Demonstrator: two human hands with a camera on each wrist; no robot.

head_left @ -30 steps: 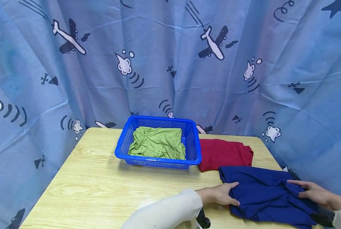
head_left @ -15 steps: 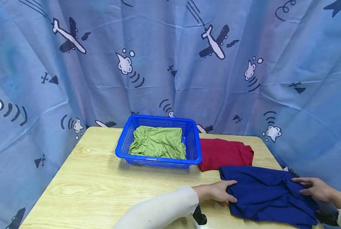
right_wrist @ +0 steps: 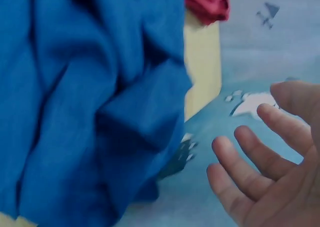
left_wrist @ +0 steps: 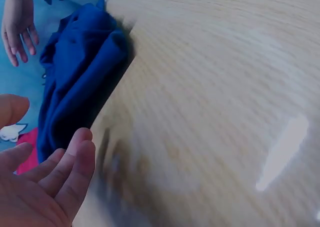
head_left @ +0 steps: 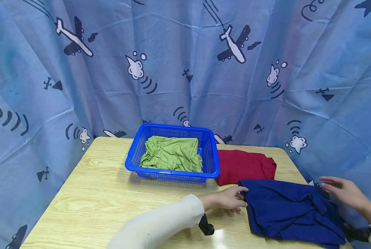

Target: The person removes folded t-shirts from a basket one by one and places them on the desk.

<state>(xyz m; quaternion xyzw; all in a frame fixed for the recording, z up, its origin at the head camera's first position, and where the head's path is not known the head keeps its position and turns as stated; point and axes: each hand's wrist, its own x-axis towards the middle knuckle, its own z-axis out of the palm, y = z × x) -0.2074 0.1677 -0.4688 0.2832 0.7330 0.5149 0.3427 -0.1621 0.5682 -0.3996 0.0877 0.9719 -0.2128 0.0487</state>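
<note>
A dark blue folded garment (head_left: 291, 211) lies rumpled on the table's right front, partly over the right edge. At its left edge is my left hand (head_left: 227, 199), fingers loosely bent and holding nothing; in the left wrist view the hand (left_wrist: 47, 182) shows its fingers apart, beside the blue cloth (left_wrist: 82, 62). Off the garment's right side hovers my right hand (head_left: 344, 192), fingers spread. The right wrist view has that hand (right_wrist: 270, 157) apart from the blue cloth (right_wrist: 100, 97), with nothing in its grasp.
Behind the garment lies a folded red cloth (head_left: 244, 166). A blue plastic basket (head_left: 173, 175) with a crumpled green cloth (head_left: 173, 154) in it stands at the back middle of the wooden table (head_left: 104, 193). A patterned blue curtain (head_left: 173, 69) surrounds the table.
Both hands have come off the blue garment. My left hand has shifted left and back toward its far corner; my right hand has lifted away from the right side. The garment stays nearly in place.
</note>
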